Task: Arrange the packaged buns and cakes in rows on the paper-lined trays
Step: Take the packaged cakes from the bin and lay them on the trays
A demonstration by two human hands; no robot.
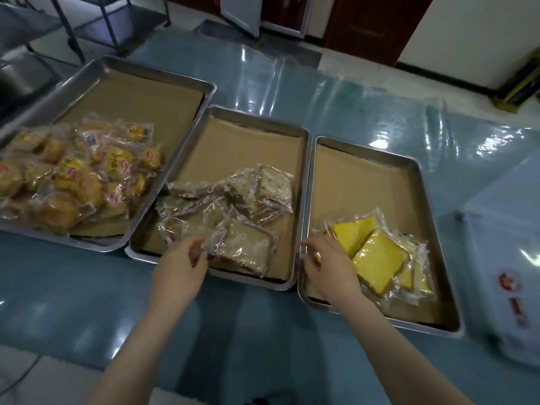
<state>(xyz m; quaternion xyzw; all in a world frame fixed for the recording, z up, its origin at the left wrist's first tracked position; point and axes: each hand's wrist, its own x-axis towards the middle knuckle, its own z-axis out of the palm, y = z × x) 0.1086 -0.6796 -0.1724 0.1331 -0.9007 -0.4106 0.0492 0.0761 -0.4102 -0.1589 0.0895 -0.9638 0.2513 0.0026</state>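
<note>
The person is working both hands at once, each at the near edge of its own tray. L hand [181, 267] is sitting at the near-left corner of the middle tray [305, 200], thumb and fingers pinching the wrapper edge of the nearest brown cake packet [245, 247]. That packet is lying just to the R of the hand, its long axis slanting off toward the near-right, not square w/ the rim. The other brown packets are sitting jumbled behind it.

R hand [327, 264] is resting over the near-left corner of the right tray [432, 229], fingers curled down onto the left end of the yellow cake packets [377, 258]. Can't tell if it's actually gripping one, since the hand is covering the contact. The yellow packets are overlapping and spreading to the R of the hand, also skewed.

Packaged buns [73, 182] are lying heaped in the left tray [160, 72], well away from both hands; L hand is the nearer.

Judgement: nothing is in rows yet. The next move probably needs each packet turned square and carried toward the bare paper at the far ends.
</note>
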